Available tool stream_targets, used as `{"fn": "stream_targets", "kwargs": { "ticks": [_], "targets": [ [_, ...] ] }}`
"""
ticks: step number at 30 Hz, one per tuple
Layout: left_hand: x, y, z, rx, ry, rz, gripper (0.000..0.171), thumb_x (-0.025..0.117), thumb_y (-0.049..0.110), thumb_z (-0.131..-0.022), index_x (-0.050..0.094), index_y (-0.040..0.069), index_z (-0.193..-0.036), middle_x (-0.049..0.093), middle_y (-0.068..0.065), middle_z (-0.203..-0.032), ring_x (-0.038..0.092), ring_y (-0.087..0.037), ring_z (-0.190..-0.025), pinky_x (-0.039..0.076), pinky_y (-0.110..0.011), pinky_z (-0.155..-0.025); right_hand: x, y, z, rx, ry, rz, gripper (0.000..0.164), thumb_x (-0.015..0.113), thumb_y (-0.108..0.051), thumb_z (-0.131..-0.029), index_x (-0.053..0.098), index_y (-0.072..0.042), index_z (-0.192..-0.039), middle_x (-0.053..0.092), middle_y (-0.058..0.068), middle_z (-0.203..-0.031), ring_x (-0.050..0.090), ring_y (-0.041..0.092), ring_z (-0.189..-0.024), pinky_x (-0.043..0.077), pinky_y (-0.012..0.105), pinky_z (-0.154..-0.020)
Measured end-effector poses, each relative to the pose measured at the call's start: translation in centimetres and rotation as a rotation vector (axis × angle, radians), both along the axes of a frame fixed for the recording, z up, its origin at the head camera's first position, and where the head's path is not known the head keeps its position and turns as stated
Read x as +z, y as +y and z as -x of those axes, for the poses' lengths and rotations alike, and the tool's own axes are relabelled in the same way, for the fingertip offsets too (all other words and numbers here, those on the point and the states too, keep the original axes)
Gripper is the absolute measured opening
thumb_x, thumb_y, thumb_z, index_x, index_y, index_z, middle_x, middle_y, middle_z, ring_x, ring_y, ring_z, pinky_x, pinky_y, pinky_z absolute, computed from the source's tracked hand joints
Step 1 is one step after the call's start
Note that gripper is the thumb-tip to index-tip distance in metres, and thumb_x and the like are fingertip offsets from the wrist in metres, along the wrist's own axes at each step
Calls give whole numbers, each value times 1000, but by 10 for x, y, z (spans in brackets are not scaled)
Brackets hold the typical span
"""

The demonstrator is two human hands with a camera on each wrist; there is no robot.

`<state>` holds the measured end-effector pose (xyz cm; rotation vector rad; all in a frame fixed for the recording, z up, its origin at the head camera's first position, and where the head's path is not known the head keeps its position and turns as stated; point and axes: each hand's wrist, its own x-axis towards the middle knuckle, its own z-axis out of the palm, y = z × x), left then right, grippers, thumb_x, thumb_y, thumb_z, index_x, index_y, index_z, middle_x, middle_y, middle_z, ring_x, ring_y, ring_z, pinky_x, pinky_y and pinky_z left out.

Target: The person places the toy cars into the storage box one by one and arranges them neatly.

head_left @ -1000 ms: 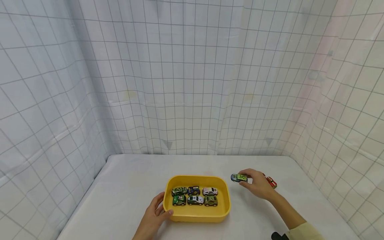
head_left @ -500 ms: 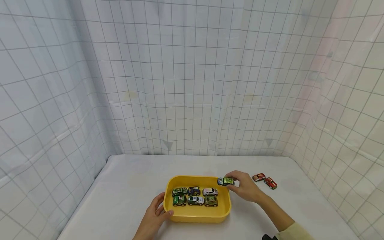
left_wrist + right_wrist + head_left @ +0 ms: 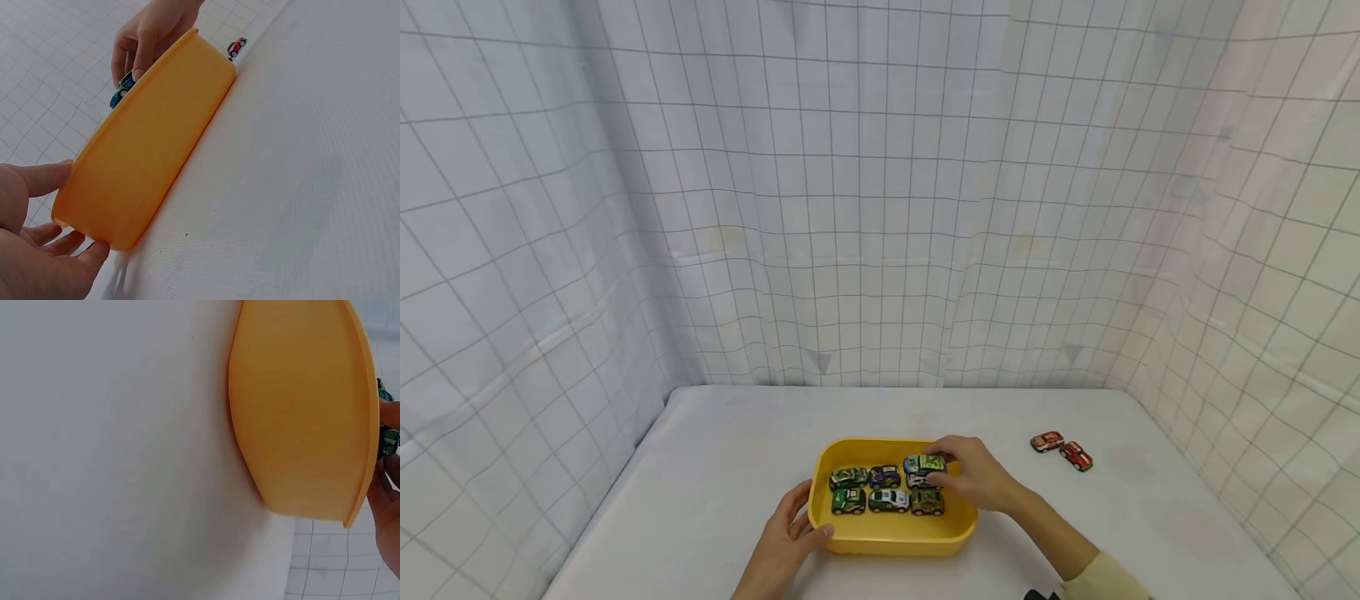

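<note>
My right hand (image 3: 976, 475) pinches a green and blue toy car (image 3: 924, 463) over the right part of a yellow tray (image 3: 887, 546). The held car partly covers a white toy car (image 3: 922, 481) lying below it. On the tray's left side, my left hand (image 3: 782, 537) grips the wall, thumb at the rim and fingers outside. Inside stand a camouflage car (image 3: 927, 502), a white and green car (image 3: 889, 500), a green car (image 3: 848, 501), a dark blue car (image 3: 885, 477) and another green-patterned car (image 3: 848, 477). In both wrist views the tray wall hides these standing cars.
Two red toy cars, one (image 3: 1047, 442) with yellowish markings and one (image 3: 1077, 456) with a white stripe, lie on the white table (image 3: 730, 450) to the right of the tray. Grid-patterned white curtains (image 3: 880, 250) enclose the table at the back and sides.
My right hand has carried the green and blue car leftward, from the table's right side to over the tray. The two red cars have come into full view. My left hand stays put.
</note>
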<state>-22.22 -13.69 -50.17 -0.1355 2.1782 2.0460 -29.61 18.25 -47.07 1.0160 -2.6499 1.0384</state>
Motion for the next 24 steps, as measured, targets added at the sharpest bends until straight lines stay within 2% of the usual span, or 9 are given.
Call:
{"fn": "stream_targets", "kwargs": {
  "ticks": [7,11,17,20,24],
  "targets": [
    [-2,0,2,2,-6,9,90,79,7,-92,23,-2,-161,21,-32,-164,29,-52,-146,42,-56,-111,-1,-31,-3,79,8,-45,28,80,-16,-93,73,-7,-118,71,-3,-109,59,5,-87,56,26,-77],
    [-4,-3,2,1,1,16,90,80,8,-91,23,-2,-161,22,-32,-163,31,-51,-145,44,-53,-110,-3,-50,-5,110,2,-86,29,79,-19,-94,73,-7,-119,72,-2,-112,62,4,-92,56,24,-81],
    [-6,-6,0,-39,7,-6,91,80,11,-91,23,-3,-160,22,-33,-163,32,-52,-145,48,-47,-107,-7,-69,-10,96,-37,-118,29,81,-21,-93,76,-10,-118,73,-7,-113,64,2,-101,56,24,-88],
    [-5,-5,1,-45,10,-4,91,80,11,-92,23,-2,-160,22,-32,-164,31,-51,-145,47,-48,-108,-10,-79,-10,97,-49,-146,29,82,-24,-92,77,-13,-117,72,-11,-112,63,-1,-100,56,22,-88],
    [-2,-5,1,-39,18,11,90,80,11,-92,24,-2,-160,22,-31,-164,31,-49,-146,45,-49,-109,-17,-91,-6,136,-26,-213,29,81,-27,-93,78,-15,-119,72,-14,-113,63,-2,-104,54,20,-91]
  ]
}}
